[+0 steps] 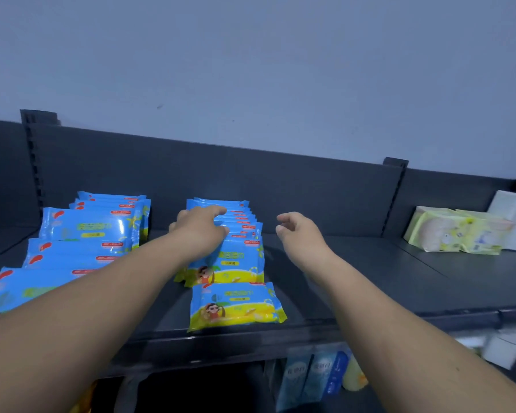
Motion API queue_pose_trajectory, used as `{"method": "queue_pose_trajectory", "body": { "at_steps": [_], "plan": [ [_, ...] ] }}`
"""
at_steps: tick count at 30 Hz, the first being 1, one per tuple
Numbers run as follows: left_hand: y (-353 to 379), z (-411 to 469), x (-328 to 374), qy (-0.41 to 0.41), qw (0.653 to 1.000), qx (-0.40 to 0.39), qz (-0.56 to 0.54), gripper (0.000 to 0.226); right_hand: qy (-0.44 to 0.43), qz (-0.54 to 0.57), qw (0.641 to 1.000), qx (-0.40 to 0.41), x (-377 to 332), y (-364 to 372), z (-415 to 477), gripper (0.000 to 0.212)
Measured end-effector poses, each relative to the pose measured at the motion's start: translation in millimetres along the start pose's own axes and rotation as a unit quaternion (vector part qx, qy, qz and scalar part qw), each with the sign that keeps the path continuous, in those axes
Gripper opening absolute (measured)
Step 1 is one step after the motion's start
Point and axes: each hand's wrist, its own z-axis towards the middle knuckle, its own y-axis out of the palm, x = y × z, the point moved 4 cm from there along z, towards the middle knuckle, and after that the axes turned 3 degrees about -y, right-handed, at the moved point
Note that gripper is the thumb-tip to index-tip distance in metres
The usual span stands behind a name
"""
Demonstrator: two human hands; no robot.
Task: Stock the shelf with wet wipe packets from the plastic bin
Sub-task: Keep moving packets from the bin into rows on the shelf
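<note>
Wet wipe packets are being lined up on a dark metal shelf (370,278). The left hand (200,231) is laid on the middle row (239,257), with its fingers bent over the packets' top edges; whether they are gripped or only pressed cannot be told. The right hand (298,231) is held just beside that row, loosely curled and empty. 1 loose packet (236,305) lies alone at the shelf's front edge, just apart from the row. The step in hand is judged to be the squaring-up of the row. The next move would call for the loose packet to be tucked into line, or for more stock to be fetched from the plastic bin, which is not in view. Another row (87,228) is set at the left end. Pale yellow-green packs (447,231) and a white box (513,210) are stacked at the far right, beneath a plain grey-blue wall (251,70). More goods (310,380) are shelved below.
</note>
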Motion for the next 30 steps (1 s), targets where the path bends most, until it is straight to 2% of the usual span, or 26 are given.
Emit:
{"method": "queue_pose_trajectory", "body": {
  "at_steps": [4,10,16,25,30],
  "plan": [
    [10,-13,32,0.09,0.986,0.029,0.139,0.06,-0.026,-0.096,0.995,-0.009,10,-14,-15,0.037],
    [45,-40,71,0.228,0.947,0.036,0.225,0.076,-0.069,-0.288,0.955,-0.004,27,-50,-44,0.047],
    [82,-71,112,0.303,0.915,0.034,0.263,0.08,-0.085,-0.423,0.902,0.023,57,-107,-82,0.052],
    [162,-138,175,0.398,0.882,-0.034,0.251,0.084,-0.013,-0.468,0.882,0.043,126,-184,-154,0.057],
    [211,-174,195,0.42,0.871,-0.077,0.245,0.083,0.043,-0.47,0.881,0.04,166,-215,-199,0.058]
  ]
}}
